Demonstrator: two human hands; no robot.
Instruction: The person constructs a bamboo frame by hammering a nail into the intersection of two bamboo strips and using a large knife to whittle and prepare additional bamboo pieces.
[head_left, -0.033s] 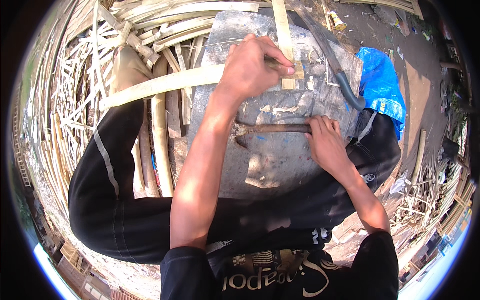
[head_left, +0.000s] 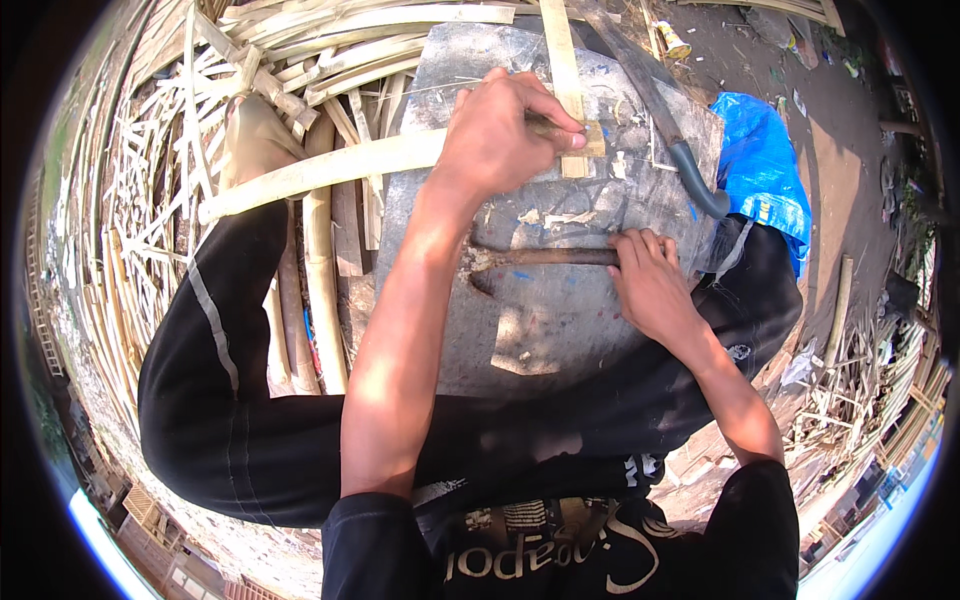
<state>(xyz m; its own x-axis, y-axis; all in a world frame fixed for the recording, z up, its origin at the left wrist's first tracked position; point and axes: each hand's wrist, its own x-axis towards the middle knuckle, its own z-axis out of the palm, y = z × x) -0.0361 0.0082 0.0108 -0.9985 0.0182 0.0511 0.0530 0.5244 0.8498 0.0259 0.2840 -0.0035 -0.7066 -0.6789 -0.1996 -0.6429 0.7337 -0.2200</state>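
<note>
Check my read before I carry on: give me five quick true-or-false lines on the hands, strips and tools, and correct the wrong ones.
1. The left hand is where two pale strips cross. True.
2. The right hand is on one of those strips. False: it is on a brown wooden handle.
3. The grey-handled tool lies toward the right side of the board, with neither hand on it. True.
4. The strip running out to the left stays wholly over the board. False: it extends past the board's left edge.
5. A blue sheet is to the right of the board. True.
</note>
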